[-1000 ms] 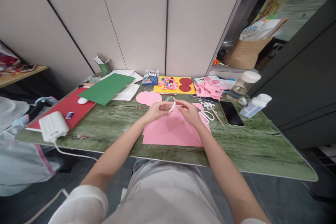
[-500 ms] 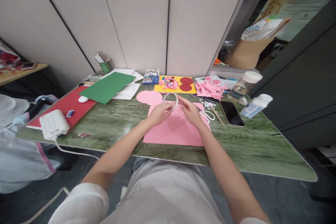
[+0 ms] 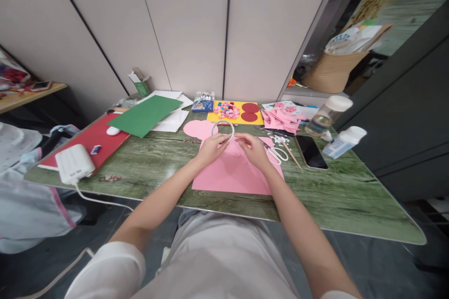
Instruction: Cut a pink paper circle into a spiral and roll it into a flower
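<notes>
Tape roll [image 3: 223, 129] pinched by left hand [image 3: 210, 148].

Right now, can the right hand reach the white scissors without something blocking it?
Probably yes. The right hand is just beside the white scissors, which lie flat at the right edge of the pink sheet. Nothing stands between them; the wooden stick lies on their far side.

Green sheet [image 3: 144, 115] upper left on table; white power bank [image 3: 74, 164] at left edge; scissors [image 3: 277, 153], phone [image 3: 311, 151] centre-right; wicker basket [image 3: 329, 71] upper right.
</notes>
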Action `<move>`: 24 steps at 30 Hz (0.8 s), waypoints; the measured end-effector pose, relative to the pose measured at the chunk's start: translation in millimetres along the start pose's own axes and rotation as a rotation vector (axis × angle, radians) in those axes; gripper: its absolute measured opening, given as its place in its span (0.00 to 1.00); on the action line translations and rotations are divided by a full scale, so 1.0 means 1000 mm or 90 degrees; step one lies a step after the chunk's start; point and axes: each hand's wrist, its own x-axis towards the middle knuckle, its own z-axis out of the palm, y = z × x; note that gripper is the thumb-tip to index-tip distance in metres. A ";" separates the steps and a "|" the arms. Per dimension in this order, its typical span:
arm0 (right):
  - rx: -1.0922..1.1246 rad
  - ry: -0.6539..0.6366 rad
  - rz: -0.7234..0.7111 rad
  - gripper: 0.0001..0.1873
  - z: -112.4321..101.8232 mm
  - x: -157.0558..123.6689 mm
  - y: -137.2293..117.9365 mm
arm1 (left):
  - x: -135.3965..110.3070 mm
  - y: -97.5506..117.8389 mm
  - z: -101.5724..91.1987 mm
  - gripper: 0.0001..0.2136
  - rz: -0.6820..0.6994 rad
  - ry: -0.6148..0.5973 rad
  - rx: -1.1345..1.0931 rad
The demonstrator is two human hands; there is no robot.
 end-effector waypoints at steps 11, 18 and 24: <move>-0.118 0.098 -0.038 0.12 0.005 -0.005 -0.003 | 0.000 0.002 0.005 0.14 -0.011 0.027 -0.008; -0.276 0.090 -0.126 0.15 0.011 -0.006 0.003 | 0.000 -0.001 0.010 0.13 0.004 0.046 0.039; -0.398 0.081 -0.150 0.10 0.012 -0.007 0.006 | 0.000 -0.004 0.011 0.13 0.028 0.043 0.087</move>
